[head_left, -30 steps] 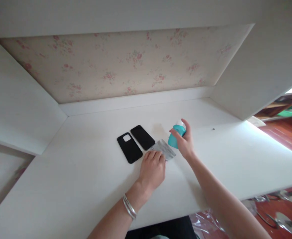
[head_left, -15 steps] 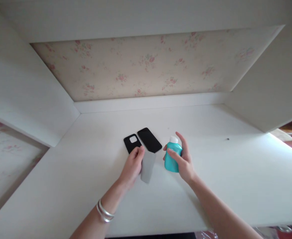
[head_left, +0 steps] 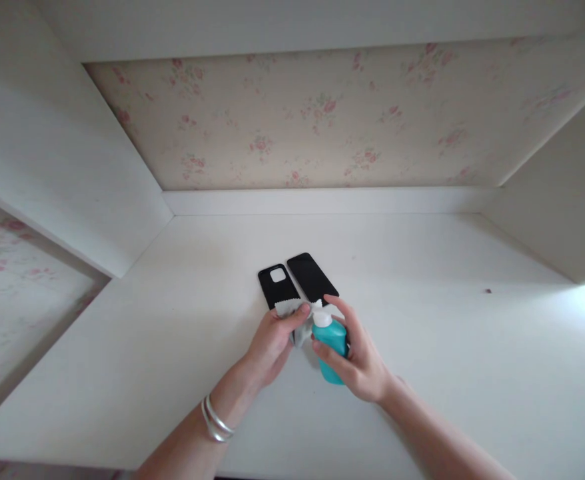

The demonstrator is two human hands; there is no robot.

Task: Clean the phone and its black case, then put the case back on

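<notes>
My left hand [head_left: 272,339] is closed on a grey cloth [head_left: 287,307] with a zigzag edge, the thumb pressing on top of it. Wrapped around a teal bottle [head_left: 330,343] with a white top is my right hand [head_left: 355,353], its index finger raised near that top. The bottle leans left, its top close beside the cloth; whether the two touch I cannot tell. Just beyond the hands a black phone case [head_left: 274,288] with a square camera cutout lies on the table, partly covered by the cloth. A black phone [head_left: 312,277] lies to its right.
The white table [head_left: 422,267] runs back to a white ledge [head_left: 322,201] below floral wallpaper [head_left: 292,133]. White panels stand at the left [head_left: 72,153] and right [head_left: 562,200]. A tiny dark speck [head_left: 488,291] lies on the right side.
The bottle has moved left and tilted toward the cloth. The cloth, hanging flat before, is now bunched in my left hand. The view has shifted slightly.
</notes>
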